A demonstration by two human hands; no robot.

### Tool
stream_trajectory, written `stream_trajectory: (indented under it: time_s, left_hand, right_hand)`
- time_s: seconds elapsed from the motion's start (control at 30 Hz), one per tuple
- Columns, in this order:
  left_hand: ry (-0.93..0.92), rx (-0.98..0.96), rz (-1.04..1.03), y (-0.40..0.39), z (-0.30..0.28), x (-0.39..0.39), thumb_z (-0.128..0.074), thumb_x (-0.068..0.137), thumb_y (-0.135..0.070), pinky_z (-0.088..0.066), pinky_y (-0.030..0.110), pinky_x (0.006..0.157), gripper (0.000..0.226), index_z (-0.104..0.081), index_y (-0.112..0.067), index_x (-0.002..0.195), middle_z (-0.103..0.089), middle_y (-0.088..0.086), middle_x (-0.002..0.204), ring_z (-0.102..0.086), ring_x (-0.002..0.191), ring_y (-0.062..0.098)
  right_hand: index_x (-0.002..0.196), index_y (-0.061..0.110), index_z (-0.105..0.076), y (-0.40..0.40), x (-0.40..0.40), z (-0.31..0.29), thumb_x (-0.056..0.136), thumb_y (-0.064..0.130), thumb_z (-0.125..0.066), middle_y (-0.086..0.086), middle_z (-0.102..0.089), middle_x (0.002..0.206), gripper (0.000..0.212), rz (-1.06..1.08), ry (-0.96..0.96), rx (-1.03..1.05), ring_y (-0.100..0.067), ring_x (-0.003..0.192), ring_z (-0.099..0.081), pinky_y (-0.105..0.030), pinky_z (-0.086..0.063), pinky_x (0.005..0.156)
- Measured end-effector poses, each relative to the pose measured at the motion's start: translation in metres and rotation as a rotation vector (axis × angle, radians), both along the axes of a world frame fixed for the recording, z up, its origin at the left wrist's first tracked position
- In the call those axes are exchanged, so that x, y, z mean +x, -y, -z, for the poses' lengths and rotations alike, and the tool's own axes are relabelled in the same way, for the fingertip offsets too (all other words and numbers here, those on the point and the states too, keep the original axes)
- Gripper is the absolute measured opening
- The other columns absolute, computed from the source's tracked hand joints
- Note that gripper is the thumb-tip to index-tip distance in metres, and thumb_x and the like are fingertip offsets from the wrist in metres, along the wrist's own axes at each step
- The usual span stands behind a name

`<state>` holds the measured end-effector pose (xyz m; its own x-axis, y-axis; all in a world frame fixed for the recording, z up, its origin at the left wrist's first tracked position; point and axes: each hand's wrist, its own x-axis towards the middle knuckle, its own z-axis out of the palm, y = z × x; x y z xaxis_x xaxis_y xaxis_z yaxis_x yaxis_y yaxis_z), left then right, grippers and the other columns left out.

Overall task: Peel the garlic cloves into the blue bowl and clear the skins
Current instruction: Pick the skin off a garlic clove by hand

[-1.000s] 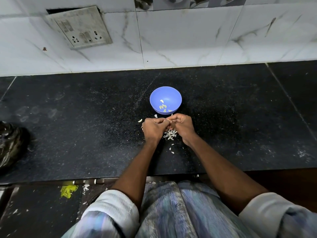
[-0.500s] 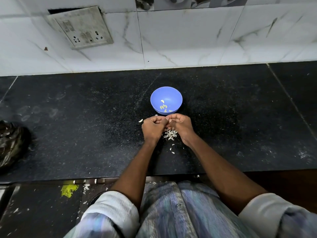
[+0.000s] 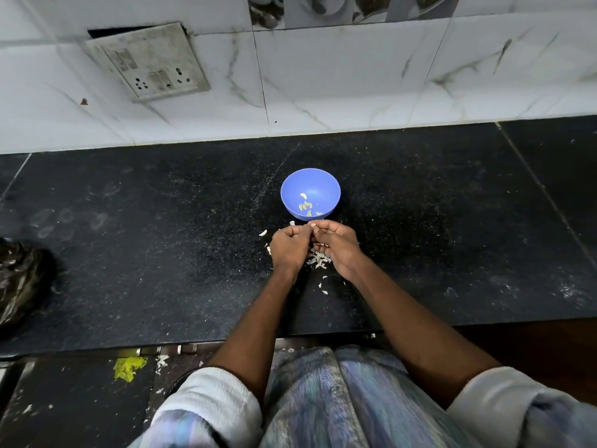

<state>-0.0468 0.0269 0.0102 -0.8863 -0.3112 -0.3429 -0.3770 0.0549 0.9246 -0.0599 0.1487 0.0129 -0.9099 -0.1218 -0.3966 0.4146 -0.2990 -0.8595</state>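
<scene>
The blue bowl (image 3: 310, 194) stands upright on the black stone table (image 3: 161, 253), a little beyond the hands and well short of the tiled wall (image 3: 323, 92). A few peeled garlic cloves (image 3: 305, 205) lie in the bowl's near side.

The left hand (image 3: 288, 248) and the right hand (image 3: 337, 245) are held together just in front of the bowl, knuckles up, fingers curled inward. Their fingertips meet at a small pale piece, apparently a garlic clove (image 3: 312, 225), pinched between both hands; it is too small and too covered to say how much skin remains on it. Both hands are closed narrowly around this point of contact.

A pile of garlic skins (image 3: 318, 260) lies on the table beneath and between the wrists. Further loose scraps (image 3: 324, 287) lie nearer the table's front edge. One pale piece (image 3: 263, 233) lies just to the left of the left hand; whether it is a clove or skin cannot be told.

A black plastic bag (image 3: 19, 279) sits at the far left edge of the table. A switch and socket plate (image 3: 147, 61) is mounted on the wall, tilted out at its top. Below the table's front edge, a yellow scrap (image 3: 129, 367) and white flecks lie on the floor.
</scene>
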Motion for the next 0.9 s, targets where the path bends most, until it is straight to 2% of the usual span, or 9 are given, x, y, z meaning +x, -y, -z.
stream_trajectory:
  time_s: [0.1, 0.17, 0.23, 0.37, 0.5, 0.67, 0.77, 0.9]
  left_hand:
    - [0.003, -0.151, 0.035, 0.002, 0.001, 0.000, -0.074, 0.082, -0.049, -0.058, 0.033, 0.067, 0.033, -0.076, -0.017, 0.073, -0.073, -0.005, 0.064, -0.064, 0.058, 0.010]
    - [-0.038, -0.269, 0.107, 0.004, 0.002, 0.004, -0.076, 0.087, -0.038, -0.055, 0.029, 0.065, 0.021, -0.078, -0.021, 0.076, -0.072, -0.010, 0.064, -0.062, 0.056, 0.004]
    - [-0.086, -0.369, 0.162, 0.007, 0.003, 0.006, -0.075, 0.089, -0.025, -0.059, 0.029, 0.067, 0.010, -0.081, -0.025, 0.082, -0.075, -0.015, 0.072, -0.068, 0.064, 0.000]
    - [-0.127, -0.523, 0.156, 0.010, -0.002, 0.006, -0.071, 0.092, -0.019, -0.060, 0.032, 0.075, 0.018, -0.082, -0.033, 0.096, -0.078, -0.015, 0.087, -0.072, 0.078, 0.006]
    - [-0.234, -0.580, 0.189, 0.006, -0.008, 0.006, -0.077, 0.092, -0.026, -0.059, 0.033, 0.074, 0.014, -0.081, -0.036, 0.101, -0.075, -0.016, 0.098, -0.069, 0.082, 0.005]
    - [-0.230, -0.601, 0.169, 0.006, -0.007, 0.006, -0.080, 0.090, -0.024, -0.061, 0.036, 0.076, 0.012, -0.081, -0.033, 0.097, -0.076, -0.016, 0.096, -0.070, 0.084, 0.007]
    - [-0.255, -0.594, 0.161, 0.008, -0.008, 0.005, -0.081, 0.089, -0.027, -0.060, 0.036, 0.076, 0.012, -0.080, -0.031, 0.100, -0.076, -0.014, 0.099, -0.071, 0.084, 0.009]
    - [-0.195, -0.585, 0.180, 0.012, -0.002, 0.004, -0.075, 0.091, -0.024, -0.061, 0.034, 0.074, 0.013, -0.082, -0.034, 0.096, -0.078, -0.017, 0.089, -0.072, 0.078, 0.004]
  right_hand:
    - [0.107, 0.010, -0.071, 0.002, -0.004, -0.001, 0.100, 0.004, -0.062, -0.003, -0.077, 0.091, 0.013, 0.095, 0.046, -0.064, -0.012, 0.083, -0.072, -0.025, -0.057, 0.076]
    - [0.108, 0.009, -0.071, 0.001, -0.007, 0.000, 0.101, 0.003, -0.061, -0.006, -0.075, 0.089, 0.014, 0.132, 0.047, -0.045, -0.012, 0.079, -0.070, -0.025, -0.057, 0.076]
    - [0.107, 0.007, -0.073, -0.002, -0.009, 0.001, 0.100, 0.001, -0.062, -0.009, -0.073, 0.089, 0.015, 0.130, 0.042, 0.023, -0.011, 0.075, -0.066, -0.023, -0.055, 0.073]
    - [0.104, 0.004, -0.077, -0.006, -0.009, 0.005, 0.094, -0.001, -0.065, -0.008, -0.075, 0.087, 0.016, 0.057, 0.002, 0.226, -0.010, 0.071, -0.062, -0.020, -0.051, 0.064]
    - [0.094, 0.005, -0.079, -0.007, -0.008, 0.005, 0.087, -0.001, -0.070, -0.007, -0.074, 0.079, 0.013, -0.019, -0.029, 0.312, -0.008, 0.064, -0.060, -0.020, -0.049, 0.060]
    - [0.096, -0.003, -0.076, -0.008, -0.008, 0.001, 0.086, -0.010, -0.064, -0.008, -0.073, 0.075, 0.017, 0.016, -0.026, 0.296, -0.009, 0.061, -0.060, -0.019, -0.048, 0.058]
    - [0.091, -0.001, -0.077, -0.009, -0.008, 0.002, 0.086, -0.010, -0.063, -0.007, -0.076, 0.080, 0.017, -0.014, -0.054, 0.308, -0.007, 0.063, -0.061, -0.018, -0.049, 0.059]
    - [0.096, 0.000, -0.077, -0.010, -0.010, 0.003, 0.087, -0.003, -0.071, -0.010, -0.077, 0.086, 0.012, 0.014, -0.040, 0.298, -0.008, 0.067, -0.062, -0.020, -0.050, 0.062]
